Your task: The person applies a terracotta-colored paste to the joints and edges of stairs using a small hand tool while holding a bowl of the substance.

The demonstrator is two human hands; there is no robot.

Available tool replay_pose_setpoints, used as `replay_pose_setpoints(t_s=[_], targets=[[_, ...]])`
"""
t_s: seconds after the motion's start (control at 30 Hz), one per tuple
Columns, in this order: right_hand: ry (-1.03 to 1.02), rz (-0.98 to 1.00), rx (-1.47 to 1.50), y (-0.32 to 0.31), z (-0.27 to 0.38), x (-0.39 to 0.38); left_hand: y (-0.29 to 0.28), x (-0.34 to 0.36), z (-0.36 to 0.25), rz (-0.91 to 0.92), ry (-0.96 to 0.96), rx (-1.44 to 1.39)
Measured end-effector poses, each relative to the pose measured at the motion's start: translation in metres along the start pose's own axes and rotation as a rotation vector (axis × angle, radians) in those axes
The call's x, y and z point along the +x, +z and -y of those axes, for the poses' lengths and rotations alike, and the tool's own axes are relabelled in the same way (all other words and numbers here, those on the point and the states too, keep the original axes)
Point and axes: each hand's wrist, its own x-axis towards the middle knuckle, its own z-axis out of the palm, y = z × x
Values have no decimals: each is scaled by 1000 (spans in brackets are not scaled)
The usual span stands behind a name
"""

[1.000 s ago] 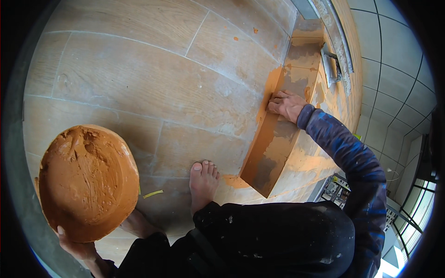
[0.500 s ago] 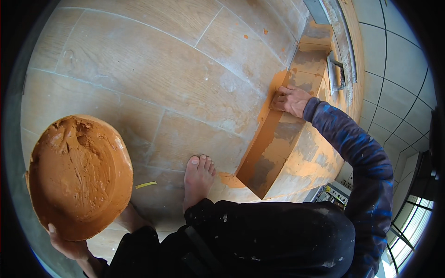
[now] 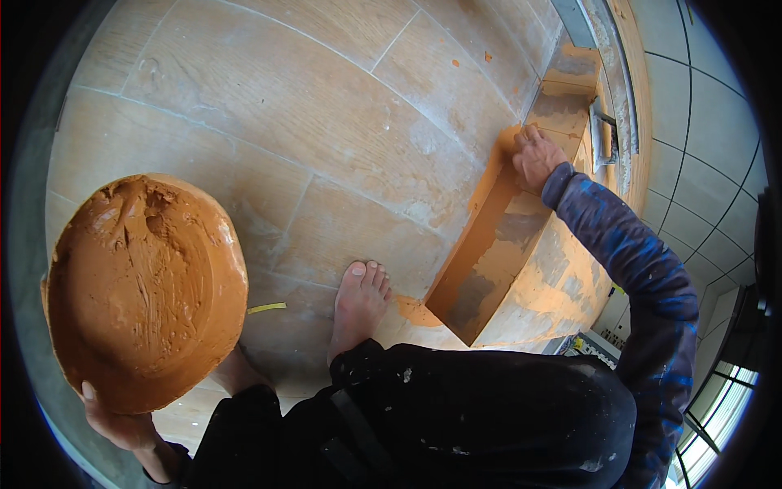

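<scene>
While my left hand [image 3: 122, 424] grips the bowl [image 3: 142, 285] of orange paste, I coat the step [image 3: 497, 244].
My right hand [image 3: 538, 159] presses flat, fingers together; next I'd judge more paste is needed.

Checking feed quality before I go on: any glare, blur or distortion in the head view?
Head view: sharp, evenly daylit; tile joints bend toward the black fisheye rim. Bowl in left hand and right hand on the ledge are clear; windows lower right are brightest.
</scene>
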Motion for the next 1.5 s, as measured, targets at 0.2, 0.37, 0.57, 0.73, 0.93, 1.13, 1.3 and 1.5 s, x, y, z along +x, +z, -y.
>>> replay_pose_setpoints(t_s=[0.2,0.37,0.57,0.73,0.93,1.13,1.3,1.5], targets=[[78,-176,138,35,-8,4,-41,22,3,613,3,-154],[198,-117,226,21,97,-5,-38,26,5,398,-9,-50],[25,-92,463,-13,160,-44,-14,18,1,304,-23,-85],[380,-266,448,6,36,-4,-10,20,-14,717,-97,-211],[660,-239,422,54,39,34,11,27,-9,-12,-102,40],[821,-270,638,1,163,0,53,23,-8,-95,-146,39],[686,-72,890,-29,217,-47,43,27,-10,18,-136,71],[920,-325,881,3,68,-8,0,39,-16,570,-122,-21]])
